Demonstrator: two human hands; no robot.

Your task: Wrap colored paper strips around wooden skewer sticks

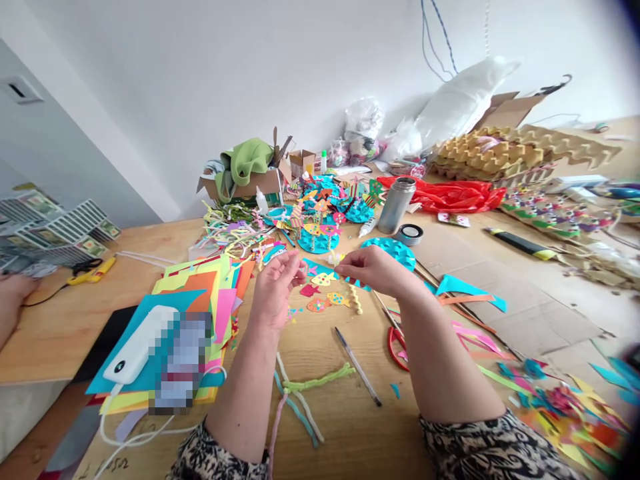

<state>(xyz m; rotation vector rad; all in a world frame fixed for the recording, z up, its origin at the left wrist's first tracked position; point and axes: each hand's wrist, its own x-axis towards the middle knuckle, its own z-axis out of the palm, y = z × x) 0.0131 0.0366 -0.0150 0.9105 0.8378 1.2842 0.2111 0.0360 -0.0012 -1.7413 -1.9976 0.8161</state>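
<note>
My left hand (280, 283) is raised over the table with thumb and fingertips pinched together; whatever they hold is too small to name. Facing it, my right hand (377, 270) also pinches, and a small pale tuft (335, 259) shows at its fingertips. Below the hands lie paper fish: a yellow fish (324, 279), a red fish (310, 291) and an orange fish (317, 305). A coiled yellow fuzzy stem (356, 300) rests beside them. Just beyond stands a blue round base (320, 243) with paper fish on upright stems.
A pen (357, 367), fuzzy stems (320, 379) and red-handled scissors (397, 348) lie nearer me. Coloured paper (233, 303) with a white power bank (141, 343) is at left. A metal flask (397, 205) and egg cartons (500, 153) stand farther back. Another person's hand (17, 290) is far left.
</note>
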